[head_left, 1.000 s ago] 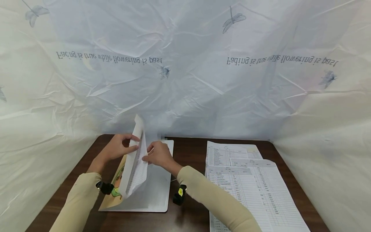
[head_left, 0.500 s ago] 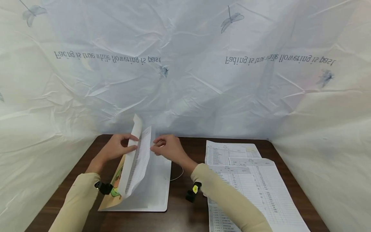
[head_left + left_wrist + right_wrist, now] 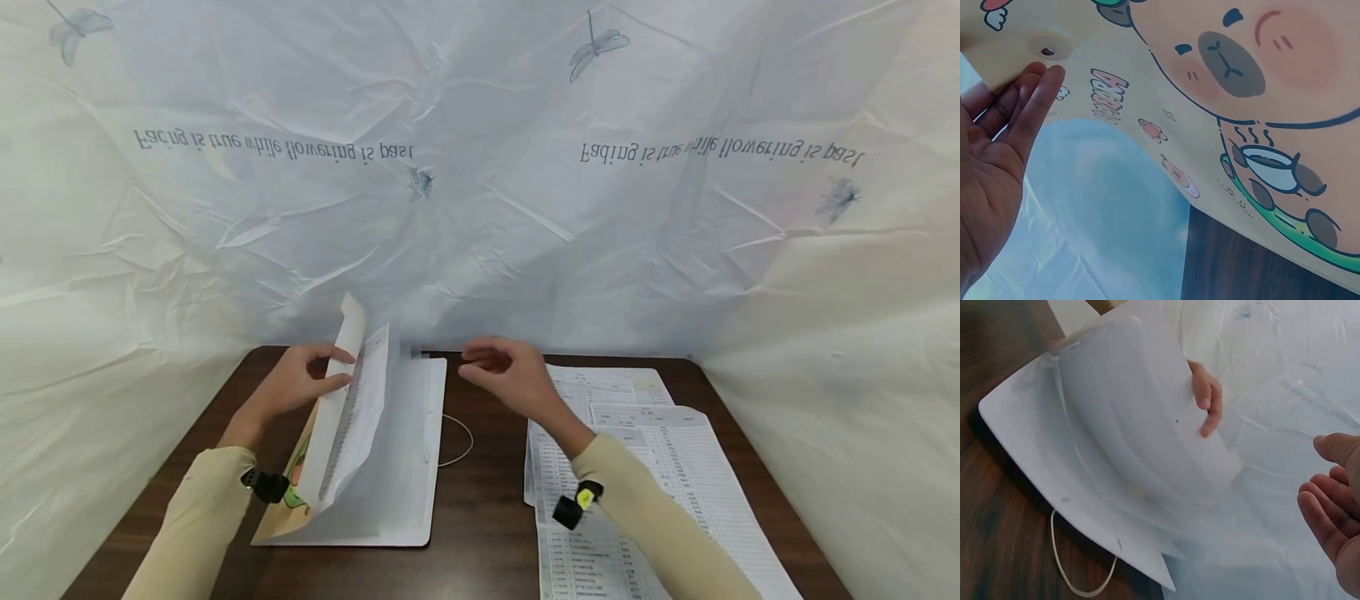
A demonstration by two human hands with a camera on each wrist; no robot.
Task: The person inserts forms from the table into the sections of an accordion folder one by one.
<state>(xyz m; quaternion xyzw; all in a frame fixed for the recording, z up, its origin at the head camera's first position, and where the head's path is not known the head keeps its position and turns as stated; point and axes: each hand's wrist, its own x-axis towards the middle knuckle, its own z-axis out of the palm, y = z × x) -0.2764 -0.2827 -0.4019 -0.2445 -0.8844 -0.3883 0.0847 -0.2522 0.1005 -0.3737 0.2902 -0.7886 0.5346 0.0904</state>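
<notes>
A file folder (image 3: 408,500) lies partly opened on the left of the table. Its raised cover (image 3: 1229,62) bears a cartoon animal and a round button (image 3: 1049,51). My left hand (image 3: 303,379) grips the cover's edge, with thumb and a finger showing on the white inner side and other fingers against the printed outside. Beside the cover, a printed sheet (image 3: 369,400) stands slanted inside the folder. My right hand (image 3: 513,379) hovers between the folder and the paper piles, fingers loosely bent, holding nothing. In the right wrist view its fingers are apart from the folder.
Overlapping piles of printed sheets (image 3: 697,492) cover the table's right side. A thin pale cord (image 3: 468,442) loops out from the folder's right edge onto the dark wooden table (image 3: 480,533). Wrinkled white sheeting (image 3: 480,250) hangs at the back and both sides.
My right hand has let go of the printed sheet and moved right, towards the paper piles. The sheet now stands free in the folder. My left hand keeps its grip on the cover.
</notes>
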